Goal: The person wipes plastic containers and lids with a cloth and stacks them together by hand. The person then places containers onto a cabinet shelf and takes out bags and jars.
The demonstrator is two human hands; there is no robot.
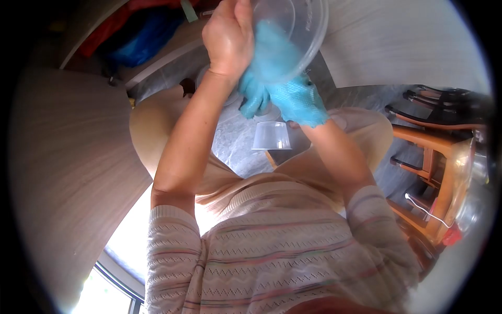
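Observation:
A round clear plastic tub is held up at the top of the head view, partly cut off by the frame edge. My bare left hand is closed on its left side. My right hand, in a turquoise textured glove, grips the tub's lower part. Some of the turquoise shows blurred through the clear plastic, and the gloved fingers curl below the rim. Below the hands, between my knees, a smaller clear plastic cup rests upside down, wider end lowest.
Wooden stools stand on the right, with clear plastic items beside them. A wood-grain panel fills the left. At upper left, an open compartment holds a blue bag and red material. A pale panel stands at upper right. The floor is grey marbled.

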